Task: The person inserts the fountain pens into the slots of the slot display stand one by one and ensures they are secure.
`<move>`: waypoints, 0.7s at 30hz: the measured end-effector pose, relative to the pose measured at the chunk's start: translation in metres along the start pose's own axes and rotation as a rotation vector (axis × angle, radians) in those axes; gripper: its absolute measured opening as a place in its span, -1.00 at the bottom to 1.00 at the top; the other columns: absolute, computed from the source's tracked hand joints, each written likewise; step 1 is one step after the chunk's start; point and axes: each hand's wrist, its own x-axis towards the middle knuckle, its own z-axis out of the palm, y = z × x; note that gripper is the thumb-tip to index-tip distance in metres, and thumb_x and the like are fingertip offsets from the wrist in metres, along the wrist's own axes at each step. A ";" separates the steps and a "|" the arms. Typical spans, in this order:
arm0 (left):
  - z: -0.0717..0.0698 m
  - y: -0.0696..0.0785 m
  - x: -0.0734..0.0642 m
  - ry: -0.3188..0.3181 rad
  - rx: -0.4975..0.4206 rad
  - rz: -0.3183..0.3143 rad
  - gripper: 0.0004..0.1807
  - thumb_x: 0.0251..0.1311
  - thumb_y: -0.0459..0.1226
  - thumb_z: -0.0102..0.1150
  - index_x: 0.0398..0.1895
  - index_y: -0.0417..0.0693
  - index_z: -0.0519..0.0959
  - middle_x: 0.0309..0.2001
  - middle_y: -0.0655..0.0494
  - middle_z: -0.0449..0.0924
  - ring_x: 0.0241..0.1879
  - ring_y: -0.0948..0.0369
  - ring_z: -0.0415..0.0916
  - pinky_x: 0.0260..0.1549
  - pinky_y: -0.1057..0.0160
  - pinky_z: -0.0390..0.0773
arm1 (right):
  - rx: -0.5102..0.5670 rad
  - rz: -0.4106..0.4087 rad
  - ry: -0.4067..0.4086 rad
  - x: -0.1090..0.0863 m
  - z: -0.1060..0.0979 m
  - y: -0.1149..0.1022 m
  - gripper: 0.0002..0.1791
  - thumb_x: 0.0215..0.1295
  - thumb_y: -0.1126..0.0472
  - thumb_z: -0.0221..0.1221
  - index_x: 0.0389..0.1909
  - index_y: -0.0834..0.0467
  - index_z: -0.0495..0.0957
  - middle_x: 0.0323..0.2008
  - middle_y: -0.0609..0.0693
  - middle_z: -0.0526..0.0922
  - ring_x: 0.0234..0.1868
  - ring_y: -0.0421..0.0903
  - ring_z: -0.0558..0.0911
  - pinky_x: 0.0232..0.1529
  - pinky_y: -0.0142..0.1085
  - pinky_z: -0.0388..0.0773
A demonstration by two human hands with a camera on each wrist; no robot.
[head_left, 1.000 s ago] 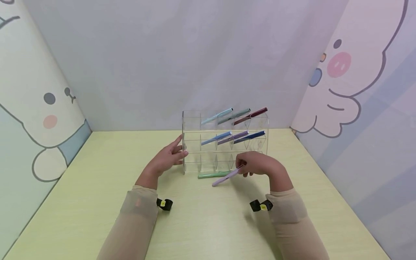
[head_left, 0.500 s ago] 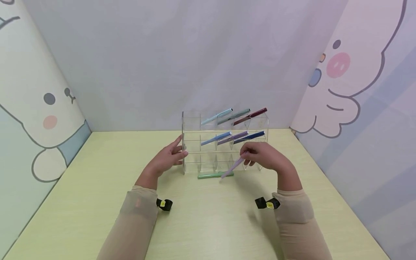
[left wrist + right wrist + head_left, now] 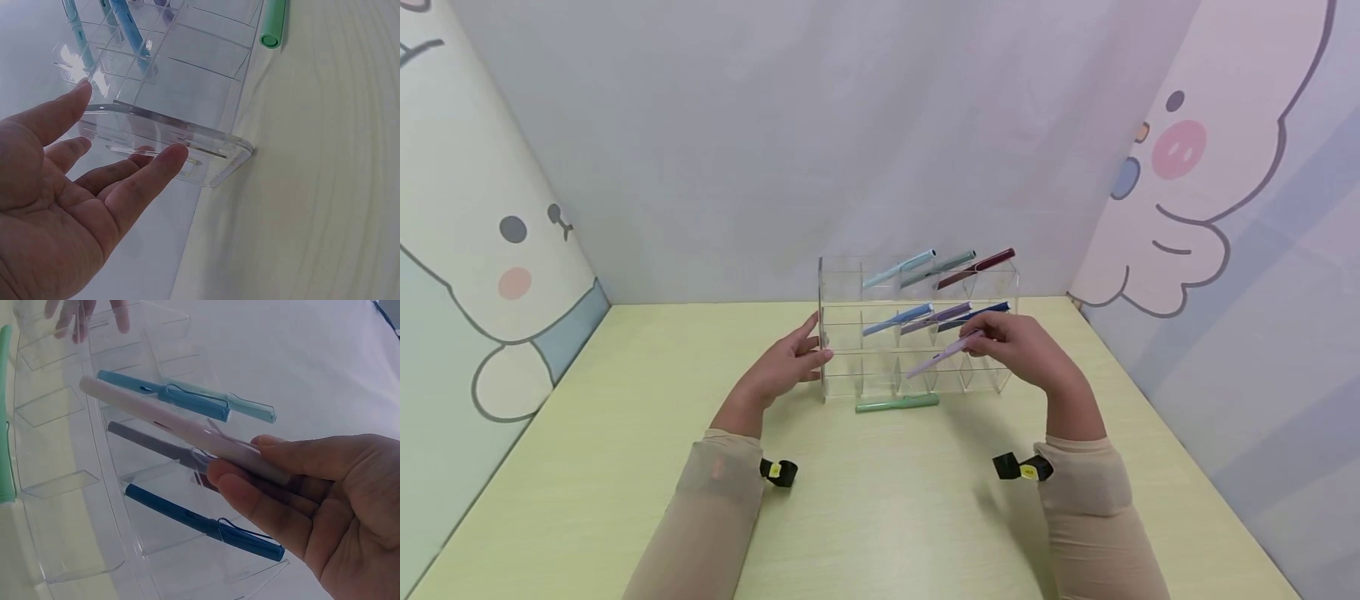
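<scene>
My right hand (image 3: 1022, 354) pinches a pale lilac pen (image 3: 936, 361) by its cap end between thumb and fingers. The pen slants down to the left, overlapping the bottom tier of a clear acrylic pen rack (image 3: 841, 350) in the head view. In the right wrist view the pen body (image 3: 147, 412) lies across the view of a blue pen (image 3: 194, 400) and a dark blue pen (image 3: 203, 522). My left hand (image 3: 786, 362) is at the rack's left side, fingers loosely extended; fingertips reach its side panel (image 3: 181, 128) in the left wrist view.
A green pen (image 3: 897, 404) lies on the table just in front of the rack. Pens rest in the top and middle tiers, among them a dark red pen (image 3: 977, 268) and a light blue pen (image 3: 901, 268). A pale curtain (image 3: 715, 167) hangs behind.
My right hand has lifted the lilac pen up and away from over the green pen, to the front of the rack's bottom tier. My left hand stays at the rack's side.
</scene>
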 end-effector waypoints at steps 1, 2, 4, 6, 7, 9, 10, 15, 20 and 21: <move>0.000 0.000 0.000 0.000 -0.003 0.000 -0.13 0.33 0.05 0.16 0.49 0.71 -0.18 0.54 -0.03 0.03 0.21 -0.16 0.49 0.41 -0.23 0.12 | -0.005 -0.009 0.013 0.000 0.000 -0.001 -0.88 0.38 0.10 0.22 -0.12 -0.04 0.63 -0.38 -0.11 0.65 -0.36 -0.07 0.56 -0.28 -0.24 0.53; 0.000 0.000 0.000 -0.001 -0.006 -0.001 -0.13 0.34 0.04 0.16 0.50 0.70 -0.19 0.54 -0.04 0.03 0.22 -0.17 0.49 0.41 -0.24 0.12 | -0.013 -0.019 0.024 0.001 0.001 -0.001 -0.87 0.37 0.09 0.22 -0.11 -0.05 0.64 -0.40 -0.11 0.63 -0.39 -0.07 0.51 -0.33 -0.26 0.49; 0.000 0.000 0.001 -0.003 -0.011 -0.007 -0.13 0.36 0.00 0.14 0.51 0.66 -0.21 0.54 -0.04 0.01 0.22 -0.18 0.47 0.41 -0.25 0.09 | -0.016 -0.030 0.040 0.001 0.002 -0.003 -0.85 0.39 0.07 0.21 -0.10 -0.05 0.64 -0.45 -0.12 0.59 -0.44 -0.09 0.45 -0.39 -0.28 0.44; 0.000 0.000 0.001 -0.002 -0.008 -0.006 -0.13 0.36 0.01 0.14 0.51 0.67 -0.20 0.54 -0.04 0.02 0.22 -0.18 0.48 0.41 -0.26 0.09 | -0.019 -0.038 0.053 0.003 0.004 -0.004 -0.85 0.39 0.06 0.20 -0.09 -0.05 0.64 -0.46 -0.11 0.57 -0.47 -0.09 0.42 -0.44 -0.29 0.39; 0.000 0.000 0.001 -0.001 -0.006 -0.004 -0.13 0.35 0.02 0.15 0.51 0.68 -0.20 0.54 -0.04 0.02 0.21 -0.18 0.49 0.41 -0.26 0.08 | -0.018 -0.040 0.057 0.004 0.006 -0.005 -0.85 0.39 0.07 0.21 -0.09 -0.05 0.64 -0.47 -0.10 0.56 -0.48 -0.09 0.41 -0.46 -0.29 0.38; 0.000 0.000 0.001 0.003 0.001 -0.001 -0.13 0.34 0.04 0.15 0.50 0.70 -0.19 0.54 -0.04 0.04 0.20 -0.16 0.50 0.41 -0.26 0.09 | -0.012 -0.038 0.052 0.006 0.009 -0.005 -0.86 0.39 0.10 0.21 -0.09 -0.05 0.63 -0.46 -0.09 0.56 -0.48 -0.08 0.41 -0.47 -0.29 0.37; -0.001 -0.001 0.001 0.006 0.004 0.001 -0.13 0.33 0.05 0.16 0.50 0.71 -0.19 0.53 -0.04 0.05 0.20 -0.16 0.51 0.40 -0.26 0.09 | -0.011 -0.038 0.046 0.007 0.010 -0.005 -0.87 0.39 0.11 0.21 -0.10 -0.05 0.63 -0.45 -0.08 0.56 -0.48 -0.07 0.41 -0.47 -0.29 0.38; 0.000 -0.001 0.002 0.007 0.000 -0.006 -0.14 0.33 0.04 0.17 0.49 0.72 -0.17 0.54 -0.03 0.04 0.20 -0.15 0.50 0.41 -0.26 0.08 | -0.007 -0.018 0.002 0.011 0.019 -0.006 -0.87 0.38 0.16 0.21 -0.10 -0.03 0.64 -0.39 -0.07 0.57 -0.44 -0.07 0.43 -0.44 -0.28 0.41; 0.000 -0.001 0.002 0.002 -0.009 -0.007 -0.13 0.31 0.05 0.18 0.48 0.74 -0.16 0.53 -0.04 0.04 0.21 -0.15 0.50 0.41 -0.27 0.08 | -0.004 -0.004 -0.038 0.015 0.029 -0.005 -0.87 0.37 0.18 0.22 -0.11 -0.01 0.65 -0.30 -0.08 0.63 -0.36 -0.09 0.49 -0.36 -0.26 0.49; 0.000 -0.001 0.002 0.001 -0.009 -0.005 -0.13 0.31 0.05 0.19 0.48 0.74 -0.16 0.53 -0.04 0.05 0.21 -0.15 0.50 0.41 -0.26 0.09 | -0.004 -0.002 -0.046 0.016 0.031 -0.005 -0.87 0.37 0.18 0.22 -0.11 -0.01 0.65 -0.29 -0.08 0.63 -0.35 -0.09 0.51 -0.34 -0.26 0.51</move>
